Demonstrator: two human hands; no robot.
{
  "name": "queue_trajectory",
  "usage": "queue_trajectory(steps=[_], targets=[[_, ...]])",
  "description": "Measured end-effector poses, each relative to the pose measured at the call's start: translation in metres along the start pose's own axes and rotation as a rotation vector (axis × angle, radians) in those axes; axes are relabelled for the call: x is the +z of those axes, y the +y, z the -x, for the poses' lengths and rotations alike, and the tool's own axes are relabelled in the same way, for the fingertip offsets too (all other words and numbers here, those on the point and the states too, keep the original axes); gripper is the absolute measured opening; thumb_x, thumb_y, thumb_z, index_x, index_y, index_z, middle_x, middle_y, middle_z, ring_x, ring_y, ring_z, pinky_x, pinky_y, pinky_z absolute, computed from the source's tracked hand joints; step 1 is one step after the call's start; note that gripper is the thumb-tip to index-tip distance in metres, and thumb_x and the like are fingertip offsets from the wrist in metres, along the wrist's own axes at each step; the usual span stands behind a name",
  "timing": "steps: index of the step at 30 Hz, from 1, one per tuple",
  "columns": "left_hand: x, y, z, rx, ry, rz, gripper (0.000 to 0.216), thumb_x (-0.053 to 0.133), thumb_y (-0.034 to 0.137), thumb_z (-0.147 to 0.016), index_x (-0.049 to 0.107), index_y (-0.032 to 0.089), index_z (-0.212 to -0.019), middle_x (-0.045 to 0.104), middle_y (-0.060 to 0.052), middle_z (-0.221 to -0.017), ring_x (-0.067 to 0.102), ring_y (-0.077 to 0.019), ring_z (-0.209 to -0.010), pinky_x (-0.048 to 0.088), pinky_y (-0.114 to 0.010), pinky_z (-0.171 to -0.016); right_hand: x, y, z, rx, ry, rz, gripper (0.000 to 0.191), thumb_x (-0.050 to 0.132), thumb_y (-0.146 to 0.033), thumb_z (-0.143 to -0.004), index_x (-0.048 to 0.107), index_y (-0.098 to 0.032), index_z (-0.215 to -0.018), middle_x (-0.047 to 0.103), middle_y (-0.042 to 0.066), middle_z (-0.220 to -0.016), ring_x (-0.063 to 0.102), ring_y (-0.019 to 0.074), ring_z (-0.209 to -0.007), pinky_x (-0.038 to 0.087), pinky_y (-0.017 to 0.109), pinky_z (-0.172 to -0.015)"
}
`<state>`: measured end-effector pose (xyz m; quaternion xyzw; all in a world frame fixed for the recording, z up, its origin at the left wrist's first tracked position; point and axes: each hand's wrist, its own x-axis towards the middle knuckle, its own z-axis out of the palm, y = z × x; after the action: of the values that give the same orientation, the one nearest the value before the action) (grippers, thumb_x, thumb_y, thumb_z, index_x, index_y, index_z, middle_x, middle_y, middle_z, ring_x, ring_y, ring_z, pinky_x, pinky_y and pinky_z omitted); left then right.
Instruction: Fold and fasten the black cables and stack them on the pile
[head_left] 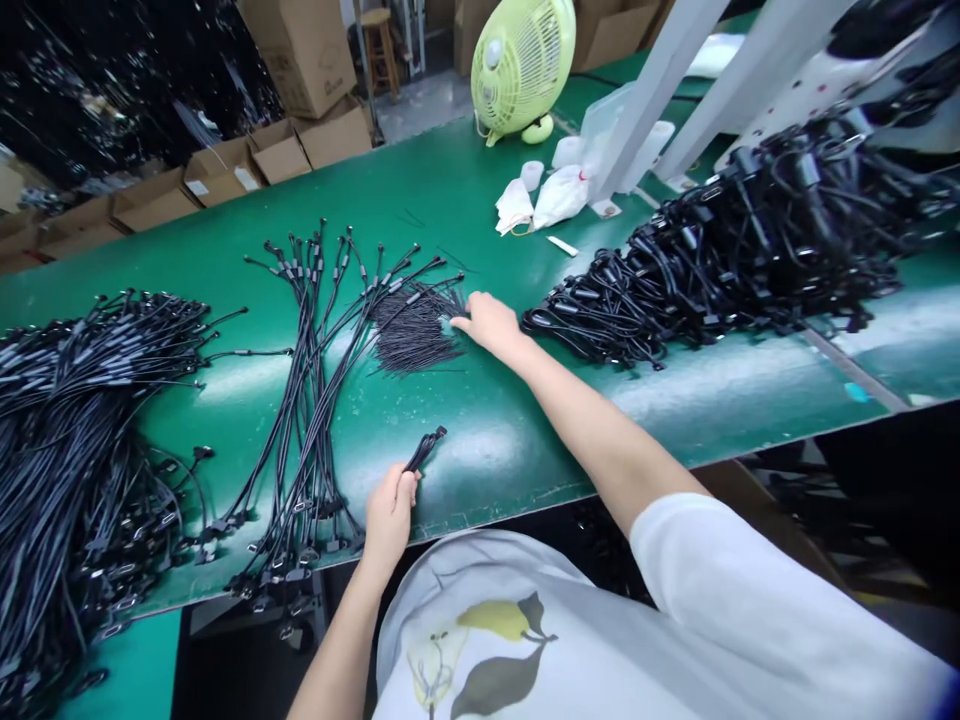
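The person's left hand (390,515) is at the near edge of the green tabletop (480,440), its fingers (406,488) clenched around a short bundle of black cable (424,449), whose end projects toward the far side. The right hand (487,325) is extended across the tabletop, palm down, with its fingers (466,324) open and released. They lie at, or just against, the right end of a fanned cluster of thin black wires (416,328); contact cannot be confirmed at this angle.

Left of that cluster, long black cable assemblies (307,400) lie spread lengthwise across the tabletop. A dense heap of similar cables (75,430) occupies the left end. A larger tangled pile of black cords (750,240) lies to the right of the right hand. Beyond it, white plastic bags (559,197) lie near a pale green desk fan (517,60). Cardboard boxes (300,50) stand past the far edge.
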<state>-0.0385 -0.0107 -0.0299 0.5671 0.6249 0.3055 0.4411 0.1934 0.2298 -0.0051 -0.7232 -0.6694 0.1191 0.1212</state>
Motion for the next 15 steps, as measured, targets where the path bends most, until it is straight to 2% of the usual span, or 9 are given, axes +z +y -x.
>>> queue_trajectory(steps=[2,4,8,12,15], targets=[[0.003,-0.001,0.001,-0.018,0.012,0.107,0.037,0.041,0.05,-0.094,0.058,0.018,-0.086,0.047,0.003,-0.062,0.046,-0.0127,-0.06,0.035,-0.026,-0.061,0.009,-0.009,-0.004,-0.056,-0.015,0.006,0.022,0.054,-0.031,-0.091,0.059,-0.014,-0.106,0.063,0.014,-0.109,0.059,0.0245,-0.096,0.042,0.031,-0.077],[0.003,-0.001,0.002,-0.065,0.008,0.322,0.037,0.047,0.052,-0.092,0.057,0.017,-0.085,0.044,0.004,-0.06,0.043,-0.011,-0.056,0.033,-0.024,-0.057,0.013,-0.013,0.006,-0.087,0.003,0.011,0.019,0.048,-0.026,-0.093,0.058,-0.015,-0.106,0.062,0.014,-0.11,0.059,0.024,-0.095,0.041,0.031,-0.077],[-0.002,0.005,0.001,-0.191,0.001,0.8,0.039,0.064,0.053,-0.081,0.053,0.016,-0.079,0.034,0.008,-0.057,0.031,-0.0064,-0.049,0.028,-0.021,-0.048,0.005,0.004,0.031,-0.06,0.128,0.029,0.018,0.047,-0.026,-0.093,0.058,-0.016,-0.102,0.061,0.014,-0.108,0.058,0.0254,-0.093,0.04,0.032,-0.074],[0.002,0.017,0.0,-0.244,-0.061,0.937,0.041,0.071,0.051,-0.076,0.054,0.015,-0.079,0.034,0.008,-0.057,0.031,-0.0045,-0.048,0.027,-0.019,-0.047,0.001,0.026,0.044,-0.041,0.2,0.005,0.019,0.047,-0.029,-0.093,0.057,-0.017,-0.103,0.061,0.013,-0.107,0.057,0.0256,-0.094,0.039,0.032,-0.074],[0.009,0.025,0.003,-0.239,-0.128,0.944,0.041,0.071,0.051,-0.076,0.054,0.014,-0.079,0.035,0.008,-0.056,0.031,-0.004,-0.048,0.027,-0.018,-0.047,0.005,0.034,0.044,-0.02,0.13,0.004,0.021,0.05,-0.032,-0.092,0.058,-0.016,-0.103,0.061,0.014,-0.109,0.058,0.0249,-0.094,0.04,0.032,-0.074]])
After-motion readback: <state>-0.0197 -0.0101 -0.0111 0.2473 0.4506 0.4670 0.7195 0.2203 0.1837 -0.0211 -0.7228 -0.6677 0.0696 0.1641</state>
